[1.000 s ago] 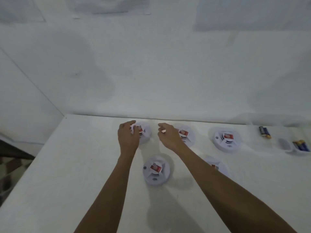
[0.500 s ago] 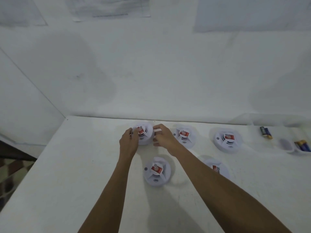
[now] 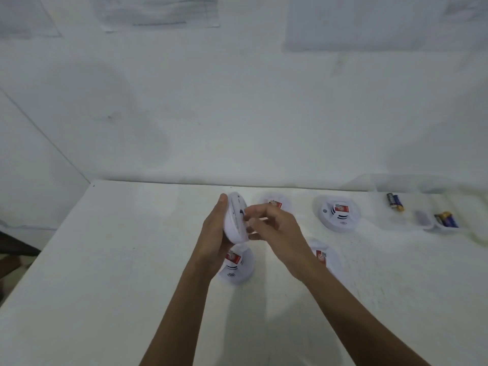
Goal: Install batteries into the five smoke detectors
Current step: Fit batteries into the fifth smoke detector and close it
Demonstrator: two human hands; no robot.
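Note:
A white round smoke detector [image 3: 235, 220] is lifted off the table and tipped on edge. My left hand [image 3: 215, 233] grips it from the left side. My right hand [image 3: 274, 228] holds its right side with curled fingers. Other white detectors with red stickers lie flat on the white table [image 3: 118, 260]: one [image 3: 236, 268] just below my hands, one [image 3: 323, 256] partly under my right forearm, one [image 3: 276, 203] behind my right hand, and one [image 3: 338, 212] farther right. Batteries [image 3: 395, 202] lie at the far right, with more batteries [image 3: 447, 220] in a small tray.
A clear plastic tray [image 3: 425, 220] sits at the table's right end by the batteries. A white wall [image 3: 237, 114] rises right behind the table. The table's left edge drops to a dark floor [image 3: 13, 254].
Both hands closed on the back-left detector, lifted it off the table and tipped it on edge, drawing it nearer to me.

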